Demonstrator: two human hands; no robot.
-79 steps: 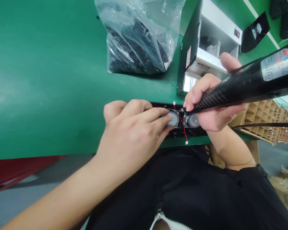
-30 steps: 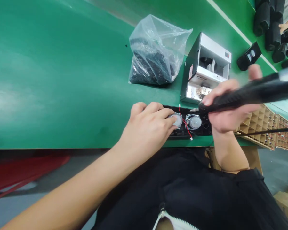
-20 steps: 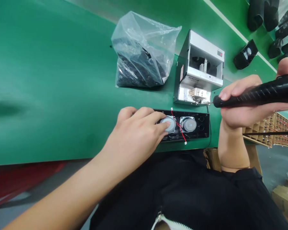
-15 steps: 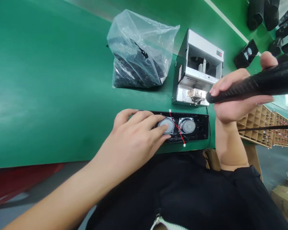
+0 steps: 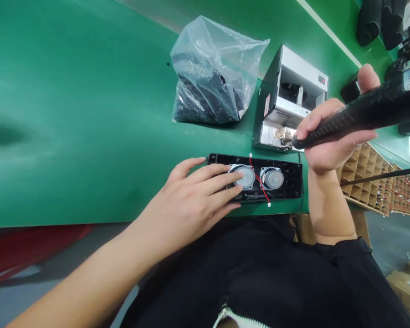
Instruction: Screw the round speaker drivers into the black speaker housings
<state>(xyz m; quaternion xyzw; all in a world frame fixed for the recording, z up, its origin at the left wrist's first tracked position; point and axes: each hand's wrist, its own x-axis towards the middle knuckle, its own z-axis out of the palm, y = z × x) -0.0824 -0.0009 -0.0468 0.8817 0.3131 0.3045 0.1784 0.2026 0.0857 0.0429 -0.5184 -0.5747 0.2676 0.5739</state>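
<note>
My left hand (image 5: pixel 198 193) lies over the left part of a black speaker panel (image 5: pixel 283 193), its fingers stretched out and touching the left speaker driver (image 5: pixel 248 177). The right speaker driver (image 5: pixel 272 178) is uncovered. A red wire (image 5: pixel 262 187) with white plugs at its ends lies across the panel between the two drivers. My right hand (image 5: pixel 331 150) is closed around a black electric screwdriver (image 5: pixel 369 111). The screwdriver's front end is at the outlet of a silver screw feeder (image 5: pixel 295 64); its bit is hard to make out.
Behind the panel stands a clear plastic bag (image 5: pixel 218 77) of black parts. Cardboard divider trays (image 5: pixel 365 182) with wired parts are at the right. Black speaker housings (image 5: pixel 369 23) stand at the far right. The green table's front edge runs close to my body.
My left hand's fingers have straightened and shifted over the left driver, showing more of the panel's left end. The screwdriver stays by the feeder. The view has shifted slightly.
</note>
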